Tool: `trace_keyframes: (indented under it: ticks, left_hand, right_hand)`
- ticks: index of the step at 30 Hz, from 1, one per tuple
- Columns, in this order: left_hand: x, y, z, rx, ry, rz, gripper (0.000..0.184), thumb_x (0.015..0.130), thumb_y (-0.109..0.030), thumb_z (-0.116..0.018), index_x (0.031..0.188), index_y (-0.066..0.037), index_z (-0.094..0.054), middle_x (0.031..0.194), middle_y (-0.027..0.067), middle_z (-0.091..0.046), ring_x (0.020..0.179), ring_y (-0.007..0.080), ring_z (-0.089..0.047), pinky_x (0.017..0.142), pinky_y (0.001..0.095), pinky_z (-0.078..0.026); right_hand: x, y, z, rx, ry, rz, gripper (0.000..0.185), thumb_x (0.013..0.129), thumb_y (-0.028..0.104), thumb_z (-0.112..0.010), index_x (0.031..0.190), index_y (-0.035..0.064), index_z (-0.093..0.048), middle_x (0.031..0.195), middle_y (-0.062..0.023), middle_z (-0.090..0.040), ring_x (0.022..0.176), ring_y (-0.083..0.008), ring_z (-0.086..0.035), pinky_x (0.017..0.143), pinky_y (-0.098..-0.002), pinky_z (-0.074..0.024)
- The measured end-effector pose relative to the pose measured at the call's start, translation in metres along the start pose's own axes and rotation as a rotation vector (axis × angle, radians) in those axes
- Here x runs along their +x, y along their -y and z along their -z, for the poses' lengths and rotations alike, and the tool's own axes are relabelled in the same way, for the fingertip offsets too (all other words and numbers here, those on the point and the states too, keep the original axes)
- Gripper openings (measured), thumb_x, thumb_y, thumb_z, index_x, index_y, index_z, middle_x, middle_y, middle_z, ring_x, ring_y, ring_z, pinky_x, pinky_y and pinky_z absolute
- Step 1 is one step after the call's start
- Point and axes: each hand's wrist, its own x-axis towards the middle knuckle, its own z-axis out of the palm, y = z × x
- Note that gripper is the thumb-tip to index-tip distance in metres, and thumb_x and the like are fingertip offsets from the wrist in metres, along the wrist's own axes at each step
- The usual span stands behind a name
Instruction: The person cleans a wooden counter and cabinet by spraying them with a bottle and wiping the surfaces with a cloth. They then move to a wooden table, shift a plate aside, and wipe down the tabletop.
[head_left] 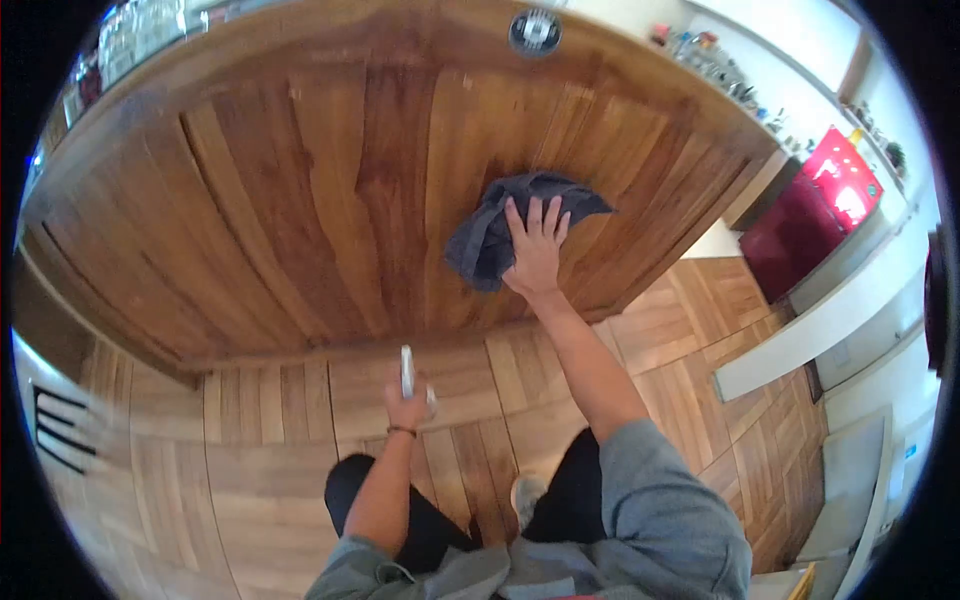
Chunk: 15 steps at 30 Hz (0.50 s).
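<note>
My right hand (pixel 536 245) presses a dark grey cloth (pixel 485 240) against the upright wooden panel (pixel 330 200), right of its middle. Its fingers are spread over the bunched cloth, and one corner of the cloth sticks out to the right. Lower down and to the left, my left hand (pixel 408 405) is closed around what looks like a white spray bottle (pixel 407 368). A narrow white part of it points up toward the panel; the rest is mostly hidden by the hand. This hand is held above the floor, apart from the panel.
A round black sticker (pixel 535 32) is near the panel's top edge. Glasses (pixel 140 35) stand at upper left. At right are a red fridge (pixel 815 215) and a white curved ledge (pixel 790 350). Wooden flooring (pixel 270 480) lies below, with my shoe (pixel 527 495) on it.
</note>
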Motion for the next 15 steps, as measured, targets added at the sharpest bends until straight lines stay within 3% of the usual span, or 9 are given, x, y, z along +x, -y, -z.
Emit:
trace_keyframes:
  ticks: [2,5,7,10,11,13,15]
  left_hand:
    - [-0.003,-0.014,0.016,-0.061,-0.033,0.052,0.018,0.082,-0.012,-0.065,0.099,-0.005,-0.063,0.080,0.0106,-0.063,0.072,0.0216,-0.061,0.067,0.0352,-0.050]
    - [-0.006,-0.042,0.046,0.063,-0.059,0.052,0.018,0.082,-0.011,-0.066,0.098,-0.004,-0.063,0.081,0.0108,-0.064,0.074,0.0233,-0.064,0.068,0.0354,-0.051]
    - [-0.016,-0.028,0.060,0.089,-0.097,0.060,0.019,0.082,-0.008,-0.065,0.100,-0.003,-0.063,0.083,0.0100,-0.064,0.076,0.0216,-0.064,0.069,0.0341,-0.051]
    - [-0.024,-0.057,0.075,-0.026,-0.165,0.065,0.019,0.085,-0.002,-0.062,0.104,-0.003,-0.063,0.092,0.0062,-0.065,0.080,0.0140,-0.062,0.071,0.0290,-0.050]
    - [-0.027,-0.064,0.081,-0.015,-0.146,0.081,0.019,0.086,-0.002,-0.061,0.105,-0.003,-0.063,0.093,0.0053,-0.065,0.081,0.0125,-0.061,0.072,0.0279,-0.050]
    - [-0.029,-0.074,0.089,0.001,-0.111,0.093,0.018,0.087,-0.001,-0.061,0.105,-0.003,-0.063,0.096,0.0034,-0.065,0.083,0.0093,-0.059,0.073,0.0256,-0.049]
    - [-0.033,-0.081,0.090,-0.044,-0.102,0.104,0.018,0.088,-0.001,-0.061,0.105,-0.003,-0.063,0.095,0.0031,-0.065,0.083,0.0084,-0.059,0.073,0.0247,-0.048]
  right_hand:
    - [-0.058,0.003,-0.039,-0.071,0.208,-0.044,0.067,0.080,0.038,-0.060,0.144,0.0224,-0.046,0.146,-0.0201,-0.037,0.141,-0.0468,-0.025,0.112,-0.0681,-0.0116]
    - [-0.108,0.008,-0.056,-0.095,0.797,-0.022,0.067,0.077,0.036,-0.065,0.141,0.0247,-0.048,0.145,-0.0187,-0.039,0.138,-0.0456,-0.031,0.111,-0.0693,-0.0145]
    - [-0.114,0.007,-0.065,-0.025,0.767,-0.107,0.080,0.076,0.032,-0.069,0.149,0.0284,-0.037,0.144,-0.0191,-0.040,0.140,-0.0456,-0.028,0.110,-0.0712,-0.0185]
    - [-0.057,0.000,-0.045,-0.209,0.301,0.029,0.081,0.077,0.047,-0.065,0.150,0.0250,-0.038,0.146,-0.0199,-0.038,0.141,-0.0531,-0.022,0.108,-0.0745,-0.0157]
    - [-0.028,0.001,-0.033,0.005,-0.055,0.045,0.082,0.075,0.050,-0.065,0.149,0.0244,-0.040,0.146,-0.0197,-0.037,0.141,-0.0528,-0.021,0.108,-0.0744,-0.0144]
    - [0.023,0.001,-0.009,0.061,-0.354,0.116,0.079,0.077,0.049,-0.065,0.149,0.0260,-0.040,0.149,-0.0182,-0.036,0.141,-0.0525,-0.022,0.107,-0.0742,-0.0152]
    - [0.033,0.008,-0.002,0.010,-0.405,0.105,0.059,0.085,0.027,-0.060,0.142,0.0210,-0.050,0.153,-0.0149,-0.036,0.144,-0.0442,-0.025,0.109,-0.0671,-0.0185]
